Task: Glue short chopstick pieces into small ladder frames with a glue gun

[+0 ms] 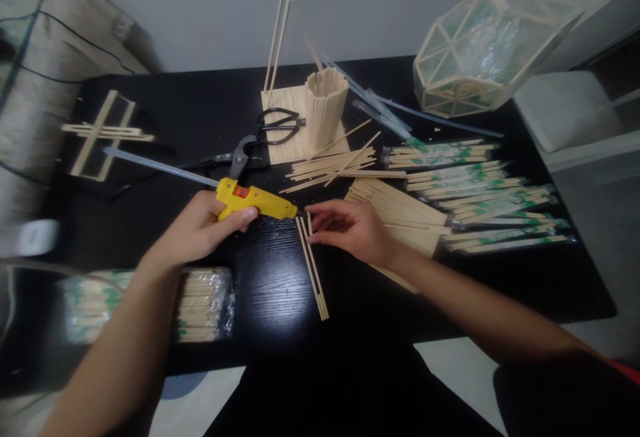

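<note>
The yellow glue gun (257, 201) is gripped in the closed left hand (203, 227), its nozzle aimed rightward at the top end of two thin wooden sticks (313, 267) laid side by side on the black table (270, 303). These sticks are pressed near their top by the fingertips of the right hand (353, 229), which is held loosely open and flat, nothing being grasped. Beyond, a loose pile of sticks (335, 165), black scissors (277, 125) and a stick-built cup (325, 107) are seen; wrapped chopstick packs (480, 190) are spread to the right
</note>
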{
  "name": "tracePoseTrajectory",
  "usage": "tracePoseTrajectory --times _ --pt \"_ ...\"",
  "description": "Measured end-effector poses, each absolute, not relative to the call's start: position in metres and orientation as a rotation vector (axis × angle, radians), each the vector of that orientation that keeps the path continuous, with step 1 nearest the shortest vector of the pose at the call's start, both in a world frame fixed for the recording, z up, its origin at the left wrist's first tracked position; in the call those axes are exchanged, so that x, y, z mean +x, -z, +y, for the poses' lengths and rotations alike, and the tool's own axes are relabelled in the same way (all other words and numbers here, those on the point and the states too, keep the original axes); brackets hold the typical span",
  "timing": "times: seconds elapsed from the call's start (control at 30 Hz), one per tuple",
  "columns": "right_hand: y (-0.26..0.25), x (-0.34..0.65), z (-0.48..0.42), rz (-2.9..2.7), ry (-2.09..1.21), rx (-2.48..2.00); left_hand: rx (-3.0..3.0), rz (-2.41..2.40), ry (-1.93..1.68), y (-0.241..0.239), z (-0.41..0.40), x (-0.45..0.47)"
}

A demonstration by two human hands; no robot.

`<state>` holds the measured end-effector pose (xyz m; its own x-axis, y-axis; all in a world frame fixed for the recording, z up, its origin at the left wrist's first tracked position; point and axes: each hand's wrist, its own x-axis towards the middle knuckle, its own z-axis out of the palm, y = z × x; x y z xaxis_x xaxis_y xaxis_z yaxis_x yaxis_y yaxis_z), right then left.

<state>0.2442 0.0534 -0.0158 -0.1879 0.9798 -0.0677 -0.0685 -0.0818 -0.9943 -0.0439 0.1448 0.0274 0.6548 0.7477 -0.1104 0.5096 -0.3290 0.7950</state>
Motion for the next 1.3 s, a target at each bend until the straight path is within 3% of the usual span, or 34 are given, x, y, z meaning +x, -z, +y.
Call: tracePoseTrajectory --times 0.63,0.9,1.3 --pt "0.014 0.243 0.054 -1.175 -1.352 -1.096 1.853 1.068 -0.371 -0.030 0.143 -0.040" --pt "0.011 0.245 0.052 -1.330 -1.156 -1.124 2.003 1.617 -0.706 -0.027 0.147 -0.041" --pt "0.013 0.248 0.054 -1.864 -0.765 -1.107 2.250 1.745 -0.417 -0.028 0.160 -0.049"
